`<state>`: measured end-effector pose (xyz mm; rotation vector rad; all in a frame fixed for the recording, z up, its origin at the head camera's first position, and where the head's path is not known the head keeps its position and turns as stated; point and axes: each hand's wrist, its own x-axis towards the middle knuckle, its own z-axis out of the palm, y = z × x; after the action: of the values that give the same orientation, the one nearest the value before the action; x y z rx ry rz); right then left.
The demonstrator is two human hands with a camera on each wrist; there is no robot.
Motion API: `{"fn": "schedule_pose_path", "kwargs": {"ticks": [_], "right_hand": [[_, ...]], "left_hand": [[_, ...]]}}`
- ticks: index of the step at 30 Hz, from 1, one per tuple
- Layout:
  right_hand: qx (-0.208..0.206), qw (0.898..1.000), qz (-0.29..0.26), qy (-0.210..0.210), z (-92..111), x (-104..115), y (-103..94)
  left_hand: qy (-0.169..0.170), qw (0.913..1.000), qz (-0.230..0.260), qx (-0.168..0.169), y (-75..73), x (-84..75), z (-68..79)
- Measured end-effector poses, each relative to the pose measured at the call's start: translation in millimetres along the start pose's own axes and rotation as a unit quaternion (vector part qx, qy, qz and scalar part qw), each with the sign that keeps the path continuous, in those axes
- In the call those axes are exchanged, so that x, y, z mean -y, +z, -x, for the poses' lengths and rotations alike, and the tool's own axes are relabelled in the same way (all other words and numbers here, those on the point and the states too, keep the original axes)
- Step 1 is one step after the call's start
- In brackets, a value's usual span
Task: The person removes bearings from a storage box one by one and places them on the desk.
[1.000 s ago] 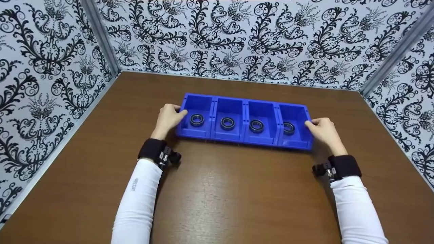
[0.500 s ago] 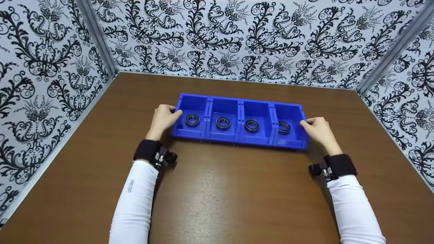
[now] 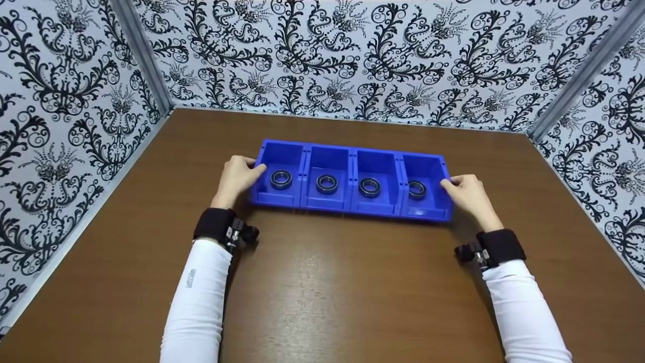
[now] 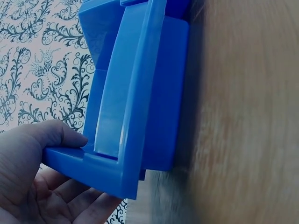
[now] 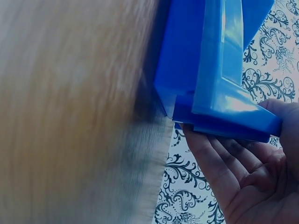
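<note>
Blue four-compartment bin (image 3: 351,179), one dark ring (image 3: 327,191) in each; left hand (image 3: 236,177), right hand (image 3: 468,195) pinch its ends; brown table (image 3: 312,287); patterned walls (image 3: 327,55).

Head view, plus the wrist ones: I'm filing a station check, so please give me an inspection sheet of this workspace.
Surface: brown table, wood-grained, with a patch of glare.
Job's things: blue four-compartment bin, one dark bearing-like ring in each compartment; whether the bin's base touches the table is unclear.
Clutter: nothing seen.
Hands: left hand grips the bin's left end, right hand its right end; black wristbands on both wrists.
Cables: nothing seen.
Surroundings: black-and-white patterned walls, grey corner posts.
</note>
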<state>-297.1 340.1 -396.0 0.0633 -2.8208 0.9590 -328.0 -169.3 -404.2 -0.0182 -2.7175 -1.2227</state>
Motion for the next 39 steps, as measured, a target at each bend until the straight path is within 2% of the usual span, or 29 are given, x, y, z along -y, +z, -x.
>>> {"fn": "schedule_pose_path", "kwargs": {"ticks": [15,23,34,39], "right_hand": [[0.010,1.000,0.004,0.001,-0.8,2.5,0.6],[0.013,1.000,0.011,0.004,0.9,3.7,1.0],[-0.002,0.999,0.044,-0.026,11.0,12.8,-6.3],[-0.019,0.998,0.038,-0.047,15.3,22.0,-12.6]], "left_hand": [[-0.011,0.9992,-0.002,0.038,-9.8,0.4,3.1],[-0.024,0.9988,-0.003,0.043,-9.6,-0.9,5.3],[-0.011,0.9990,-0.006,0.042,-11.4,-3.1,6.4],[-0.014,0.9989,0.000,0.045,-11.0,-2.0,4.9]]}}
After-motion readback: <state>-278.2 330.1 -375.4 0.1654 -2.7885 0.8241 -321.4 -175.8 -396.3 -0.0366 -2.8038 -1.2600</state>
